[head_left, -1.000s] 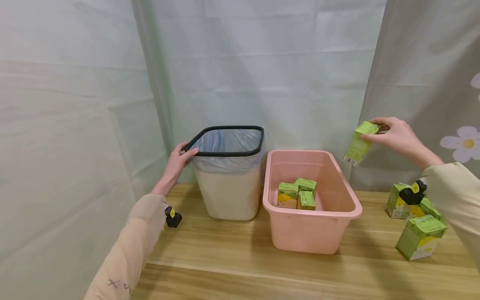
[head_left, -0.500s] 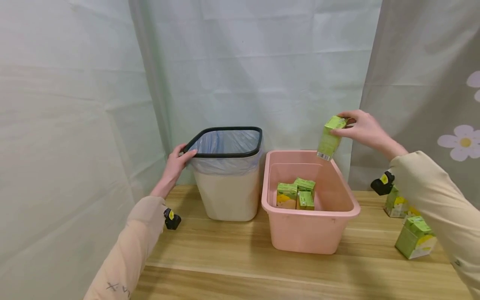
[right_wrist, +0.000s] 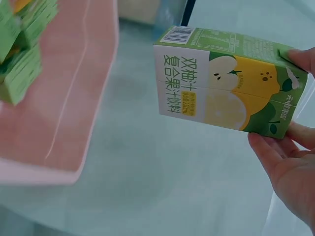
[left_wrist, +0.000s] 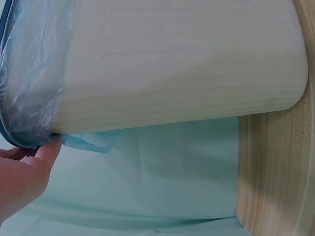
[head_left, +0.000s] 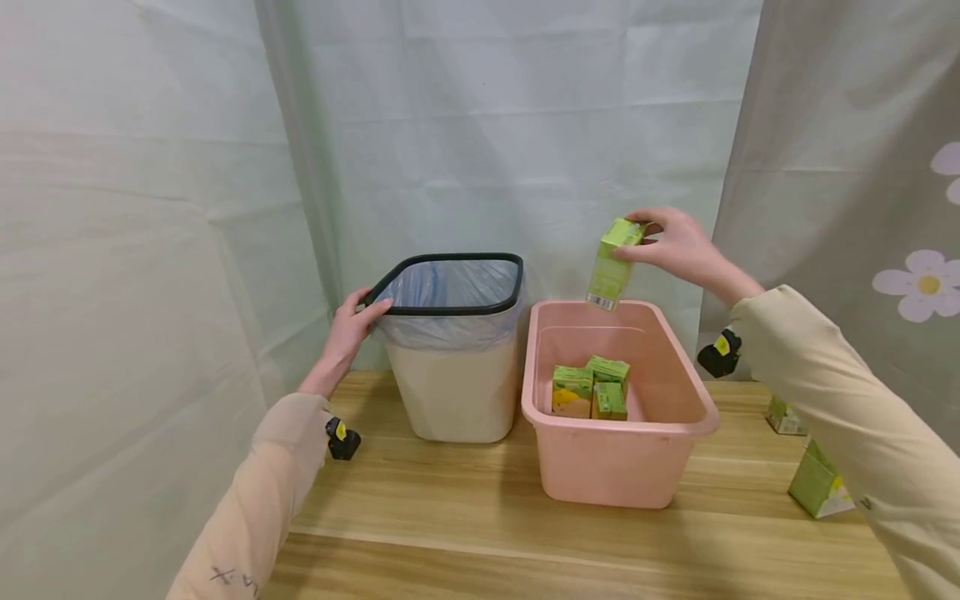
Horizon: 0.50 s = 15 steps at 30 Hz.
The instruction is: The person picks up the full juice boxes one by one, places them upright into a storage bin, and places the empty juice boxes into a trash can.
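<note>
A green juice carton with a fruit print hangs tilted over the back rim of the pink bin. My right hand pinches its upper end between thumb and fingers; the right wrist view shows the carton's printed face. At the left, my left hand grips the black rim of a white trash can lined with a translucent bluish bag. Its thumb lies over the rim. In the left wrist view, the fingers are partly hidden behind the rim and bag.
The pink bin stands right of the trash can, with several green cartons inside. More cartons sit on the wooden table at the right, partly covered by my right sleeve. Pale curtains hang behind and to the left.
My right hand has carried the juice carton leftward and slightly up, from right of the pink bin to above its back rim. The left hand keeps its grip on the trash can.
</note>
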Each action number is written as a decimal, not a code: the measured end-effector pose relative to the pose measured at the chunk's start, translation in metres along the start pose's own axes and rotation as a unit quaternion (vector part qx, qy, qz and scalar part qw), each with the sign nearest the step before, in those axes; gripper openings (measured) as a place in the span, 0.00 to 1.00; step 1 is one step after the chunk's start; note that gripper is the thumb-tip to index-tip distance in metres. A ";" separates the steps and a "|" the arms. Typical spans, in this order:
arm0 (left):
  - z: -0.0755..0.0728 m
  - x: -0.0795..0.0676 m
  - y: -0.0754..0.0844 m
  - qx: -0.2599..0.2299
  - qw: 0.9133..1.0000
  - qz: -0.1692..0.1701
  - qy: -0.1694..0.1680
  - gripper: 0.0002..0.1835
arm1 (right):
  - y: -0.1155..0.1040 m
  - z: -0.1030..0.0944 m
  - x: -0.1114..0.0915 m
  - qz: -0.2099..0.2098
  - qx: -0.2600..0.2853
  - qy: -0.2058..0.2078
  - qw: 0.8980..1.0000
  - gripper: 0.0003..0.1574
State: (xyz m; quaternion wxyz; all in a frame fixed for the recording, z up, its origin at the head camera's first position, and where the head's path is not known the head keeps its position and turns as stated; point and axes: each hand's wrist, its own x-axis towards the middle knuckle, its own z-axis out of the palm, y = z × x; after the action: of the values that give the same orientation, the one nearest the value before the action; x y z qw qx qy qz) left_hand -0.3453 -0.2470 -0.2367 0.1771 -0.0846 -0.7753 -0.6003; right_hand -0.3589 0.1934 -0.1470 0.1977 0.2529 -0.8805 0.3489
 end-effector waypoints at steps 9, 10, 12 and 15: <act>-0.001 -0.001 -0.001 -0.002 1.000 0.001 -0.001 0.34 | -0.041 0.028 0.027 -0.044 0.027 -0.004 0.999 0.37; -0.001 -0.001 -0.001 -0.002 1.000 0.001 -0.001 0.34 | -0.045 0.031 0.028 -0.048 0.032 -0.004 0.998 0.37; 0.000 -0.002 -0.001 0.000 1.000 0.002 0.002 0.33 | -0.051 0.036 0.031 -0.053 0.037 0.000 0.998 0.36; 0.001 -0.001 -0.001 0.002 1.000 0.002 0.004 0.33 | -0.060 0.043 0.035 -0.056 0.051 0.008 0.997 0.36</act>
State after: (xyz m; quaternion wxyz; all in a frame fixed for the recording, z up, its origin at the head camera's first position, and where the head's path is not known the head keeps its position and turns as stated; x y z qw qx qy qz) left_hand -0.3448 -0.2466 -0.2382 0.1818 -0.0830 -0.7756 -0.5988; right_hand -0.3595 0.1143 -0.1270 0.2105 0.3086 -0.8447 0.3834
